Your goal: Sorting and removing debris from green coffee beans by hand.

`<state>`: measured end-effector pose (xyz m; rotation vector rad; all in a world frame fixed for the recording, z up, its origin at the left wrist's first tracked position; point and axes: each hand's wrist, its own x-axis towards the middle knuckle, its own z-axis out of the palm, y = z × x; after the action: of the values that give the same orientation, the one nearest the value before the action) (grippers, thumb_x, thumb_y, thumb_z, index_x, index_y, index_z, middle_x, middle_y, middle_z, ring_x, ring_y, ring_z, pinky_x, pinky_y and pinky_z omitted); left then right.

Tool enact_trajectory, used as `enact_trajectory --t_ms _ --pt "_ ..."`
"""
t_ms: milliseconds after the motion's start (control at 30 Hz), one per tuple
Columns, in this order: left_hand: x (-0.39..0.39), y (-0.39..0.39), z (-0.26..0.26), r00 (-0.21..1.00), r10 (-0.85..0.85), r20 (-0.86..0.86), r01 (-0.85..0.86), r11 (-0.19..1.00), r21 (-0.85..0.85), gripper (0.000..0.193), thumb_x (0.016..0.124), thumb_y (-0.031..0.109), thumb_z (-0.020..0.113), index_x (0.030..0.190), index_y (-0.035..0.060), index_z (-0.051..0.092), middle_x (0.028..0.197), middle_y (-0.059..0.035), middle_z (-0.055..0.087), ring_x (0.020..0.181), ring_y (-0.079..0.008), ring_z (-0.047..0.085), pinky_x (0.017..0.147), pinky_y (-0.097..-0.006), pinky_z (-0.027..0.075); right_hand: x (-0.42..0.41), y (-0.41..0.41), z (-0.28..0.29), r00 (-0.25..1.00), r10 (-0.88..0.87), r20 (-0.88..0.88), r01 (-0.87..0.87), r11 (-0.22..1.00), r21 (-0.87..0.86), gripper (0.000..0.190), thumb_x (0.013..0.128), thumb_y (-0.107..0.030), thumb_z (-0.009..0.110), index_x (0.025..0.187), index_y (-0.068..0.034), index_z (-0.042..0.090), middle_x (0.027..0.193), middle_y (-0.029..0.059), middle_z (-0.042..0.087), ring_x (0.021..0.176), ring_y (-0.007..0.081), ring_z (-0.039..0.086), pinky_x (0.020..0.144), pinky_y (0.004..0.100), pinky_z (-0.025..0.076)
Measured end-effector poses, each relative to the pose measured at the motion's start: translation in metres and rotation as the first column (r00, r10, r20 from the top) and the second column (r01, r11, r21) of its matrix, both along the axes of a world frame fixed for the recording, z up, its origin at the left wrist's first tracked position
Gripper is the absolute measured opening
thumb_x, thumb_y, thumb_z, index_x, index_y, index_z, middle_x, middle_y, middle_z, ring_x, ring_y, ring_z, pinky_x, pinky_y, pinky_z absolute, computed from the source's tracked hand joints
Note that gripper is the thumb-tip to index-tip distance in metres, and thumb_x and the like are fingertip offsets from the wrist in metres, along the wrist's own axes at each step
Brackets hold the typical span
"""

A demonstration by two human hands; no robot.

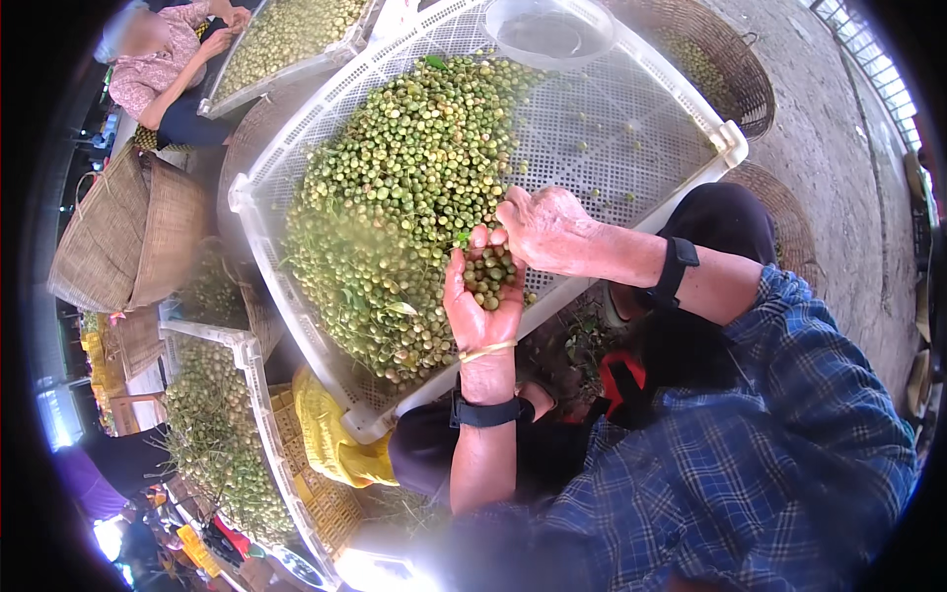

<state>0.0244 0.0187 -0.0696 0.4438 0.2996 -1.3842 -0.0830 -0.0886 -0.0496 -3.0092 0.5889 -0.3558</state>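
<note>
My left hand [481, 303] is cupped, palm up, around a handful of small round green fruits [490, 277]. Just above its fingertips my right hand [547, 231] is bent with its fingers drawn together; whether a fruit is pinched there is hidden. Both hands are over the near edge of a white perforated plastic tray [651, 159]. A large heap of green and yellowish fruits [414, 163], with some stems and leaves among them, covers the tray's left and middle. A few loose fruits lie on the mesh to the right.
A clear plastic bowl [549, 33] sits at the tray's far side. Wicker baskets [747, 66] stand to the right, and another basket [133, 229] to the left. A second tray [255, 392] holds stemmed fruits at lower left. Another person [159, 74] sits by a fruit tray [288, 48] at upper left.
</note>
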Motion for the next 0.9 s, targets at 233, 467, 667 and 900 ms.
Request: enact_trajectory --t_ms 233,467,667,900 --pt "0.011 -0.005 -0.001 0.984 0.085 -0.154 -0.103 0.988 -0.113 0.033 0.093 0.024 0.036 0.107 -0.0016 0.052 0.107 -0.018 0.055 0.11 -0.0346 0.05 0.086 -0.044 0.047 -0.007 -0.011 0.016 0.841 -0.394 0.37 -0.144 0.497 0.856 0.005 0.08 0.001 0.053 0.083 -0.001 0.057 0.072 0.0027 0.048 0.055 0.0082 0.05 0.041 0.0228 0.041" --pt "0.011 -0.005 0.012 0.99 0.139 -0.029 -0.142 0.983 -0.116 0.031 0.093 0.025 0.036 0.105 0.0013 0.052 0.108 -0.0164 0.055 0.108 -0.0309 0.051 0.09 -0.0438 0.044 -0.01 0.013 0.01 0.872 0.003 0.489 -0.315 0.768 0.557 0.017 0.077 -0.008 0.06 0.09 -0.003 0.05 0.083 0.0123 0.054 0.071 0.0313 0.06 0.056 0.0389 0.049" --pt "0.005 0.0 0.016 0.987 0.158 0.004 -0.157 0.98 -0.121 0.027 0.092 0.025 0.038 0.099 0.0023 0.051 0.102 -0.0135 0.054 0.103 -0.0274 0.05 0.094 -0.0395 0.039 -0.004 0.028 0.01 0.934 0.139 0.328 -0.251 0.911 0.328 0.023 0.073 -0.011 0.062 0.089 -0.003 0.047 0.097 0.0157 0.049 0.06 0.0284 0.059 0.048 0.0371 0.049" --pt "0.004 0.003 0.01 0.979 0.19 0.073 -0.177 0.973 -0.15 0.028 0.09 0.025 0.042 0.1 0.0012 0.052 0.101 -0.014 0.055 0.105 -0.029 0.05 0.097 -0.04 0.038 -0.001 0.029 0.011 0.964 0.214 0.157 -0.233 0.966 0.113 0.017 0.071 -0.013 0.059 0.08 -0.002 0.05 0.077 0.0128 0.05 0.051 0.0243 0.056 0.041 0.0358 0.045"
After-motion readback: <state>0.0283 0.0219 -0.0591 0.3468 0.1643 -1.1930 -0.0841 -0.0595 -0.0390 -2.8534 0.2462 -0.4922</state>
